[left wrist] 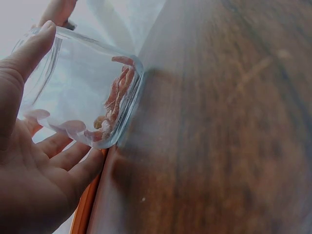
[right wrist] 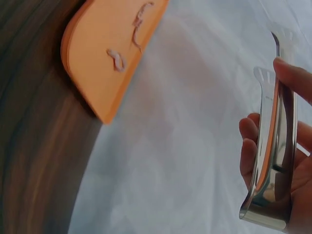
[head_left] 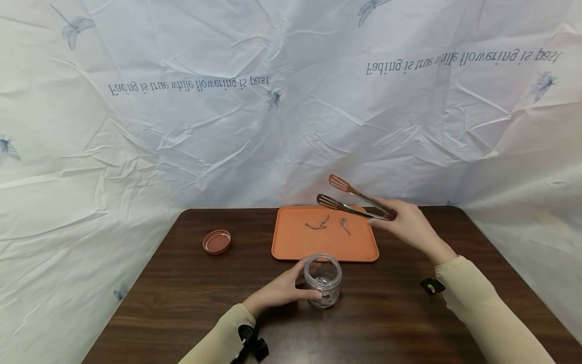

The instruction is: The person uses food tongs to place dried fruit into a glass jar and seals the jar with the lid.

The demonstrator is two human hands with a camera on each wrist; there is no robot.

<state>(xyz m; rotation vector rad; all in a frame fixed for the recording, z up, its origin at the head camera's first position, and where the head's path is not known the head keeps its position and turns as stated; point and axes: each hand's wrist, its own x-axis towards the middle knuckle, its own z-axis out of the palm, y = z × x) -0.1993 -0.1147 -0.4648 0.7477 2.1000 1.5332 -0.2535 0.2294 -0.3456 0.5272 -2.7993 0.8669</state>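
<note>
My left hand (head_left: 287, 288) grips a clear glass jar (head_left: 328, 296) from its left side, thumb across the front and fingers behind. The jar stands lidless on the table, and in the left wrist view several shrivelled reddish-brown dried pieces (left wrist: 117, 92) lie at its bottom. Metal tongs (right wrist: 278, 161) are held in my right hand (head_left: 406, 222), their slotted tips apart with nothing between them. They hang over the back right of an orange tray (head_left: 291, 245). On that tray lie a few thin, twisted dried pieces (head_left: 345, 226).
A reddish round lid (head_left: 217, 242) rests on the dark wooden table (head_left: 182, 303), left of the tray. Behind the table hangs a wrinkled white cloth (head_left: 227, 126) with printed lettering. Black straps with small fittings (head_left: 432, 286) are at both wrists.
</note>
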